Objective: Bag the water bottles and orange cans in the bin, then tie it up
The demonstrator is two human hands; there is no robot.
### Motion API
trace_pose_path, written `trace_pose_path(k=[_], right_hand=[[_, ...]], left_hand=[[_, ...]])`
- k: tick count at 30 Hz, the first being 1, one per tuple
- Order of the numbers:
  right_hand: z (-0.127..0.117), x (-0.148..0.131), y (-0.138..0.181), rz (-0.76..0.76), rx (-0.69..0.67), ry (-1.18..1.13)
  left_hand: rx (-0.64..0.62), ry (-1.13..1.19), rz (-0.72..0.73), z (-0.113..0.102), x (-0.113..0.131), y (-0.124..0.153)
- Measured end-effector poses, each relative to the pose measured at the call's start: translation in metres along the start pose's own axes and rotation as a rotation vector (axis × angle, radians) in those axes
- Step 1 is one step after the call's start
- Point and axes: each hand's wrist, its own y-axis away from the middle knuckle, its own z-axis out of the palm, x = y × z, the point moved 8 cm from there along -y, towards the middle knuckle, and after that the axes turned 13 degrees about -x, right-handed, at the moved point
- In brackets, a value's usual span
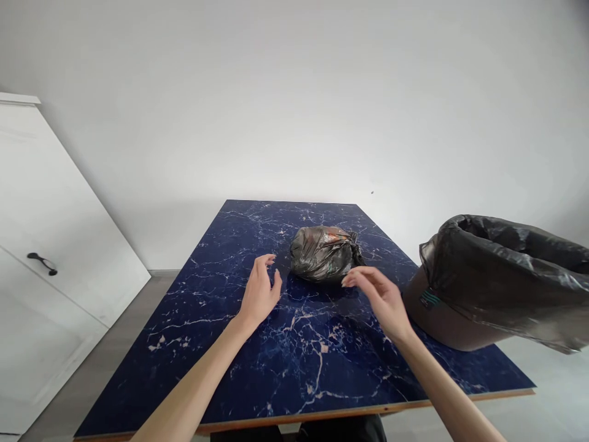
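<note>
Cabinet doors (69,215) were seen far left of the tied black bag (317,255), which was set on the blue table (202,322). Just left of the bag, the left hand (262,291) was held empty, its thumb parted from its fingers. By the bag's gathered end, the right hand (381,301) was held narrow; whether anything was gripped could not be told. Farther right of the bag, a bin (442,316) was lined with black plastic (501,279). Handling of the bag was judged in hand; a firm hold would call for both hands to be brought inward.
</note>
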Motion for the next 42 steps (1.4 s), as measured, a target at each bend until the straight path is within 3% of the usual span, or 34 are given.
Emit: trace_pose_path(k=[3, 6, 12, 16, 22, 32, 37, 42], right_hand=[[-0.046, 0.003, -0.004, -0.087, 0.221, 0.097], [-0.072, 0.025, -0.018, -0.058, 0.314, 0.125], [-0.081, 0.077, -0.043, 0.063, 0.329, 0.057], [-0.078, 0.087, -0.045, 0.073, 0.299, 0.019], [-0.06, 0.075, -0.029, 0.045, 0.233, 0.051], [0.011, 0.038, 0.019, 0.03, -0.011, 0.097], [0.044, 0.037, 0.039, 0.052, -0.14, 0.056], [0.054, 0.042, 0.041, 0.07, -0.203, 0.045]], left_hand=[[0.092, 0.023, 0.037, -0.015, 0.012, 0.0], [0.042, 0.031, 0.104, -0.017, 0.024, 0.001], [-0.343, 0.022, 0.279, 0.014, 0.044, 0.009], [-0.398, 0.016, 0.248, 0.019, 0.042, 0.009], [-0.344, 0.01, 0.187, 0.014, 0.033, 0.005], [-0.113, 0.048, 0.023, -0.005, 0.012, 0.0], [-0.122, 0.068, 0.041, -0.003, 0.014, -0.001], [-0.196, 0.038, 0.122, 0.004, 0.025, 0.0]])
